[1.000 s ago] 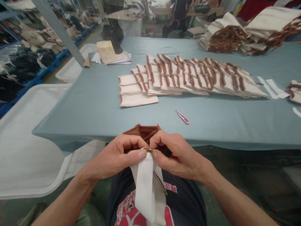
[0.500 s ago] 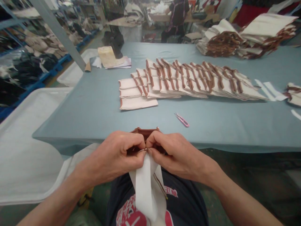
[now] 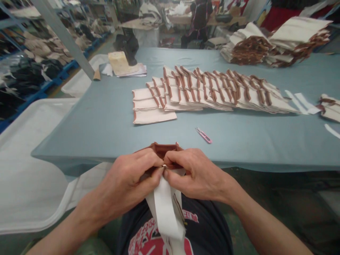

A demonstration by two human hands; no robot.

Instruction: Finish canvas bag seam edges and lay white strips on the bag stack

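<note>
My left hand [image 3: 138,173] and my right hand [image 3: 188,171] meet at the table's front edge, thumbs and forefingers pinched together on the edge of a cream fabric piece with brown trim [image 3: 163,148]. A white strip [image 3: 166,212] hangs down from the pinched spot over my lap. The fingertips hide exactly how strip and fabric are joined. Beyond my hands on the table lies a pair of pink thread snips [image 3: 204,135], untouched. Farther back, a row of overlapping cream fabric pieces with brown edging [image 3: 202,92] spreads across the table.
The blue-green table [image 3: 106,127] stretches in front of me. Stacked fabric pieces [image 3: 292,39] stand at the back right, and white strips [image 3: 305,102] lie at right. A yellowish block [image 3: 117,63] sits back left. White plastic bins [image 3: 32,170] are at left. A person [image 3: 198,21] sits beyond.
Both hands stay pinched at the same place, with the left wrist turned slightly and its fingers shifted. The hanging white strip has swung a little to the right. The view has moved slightly.
</note>
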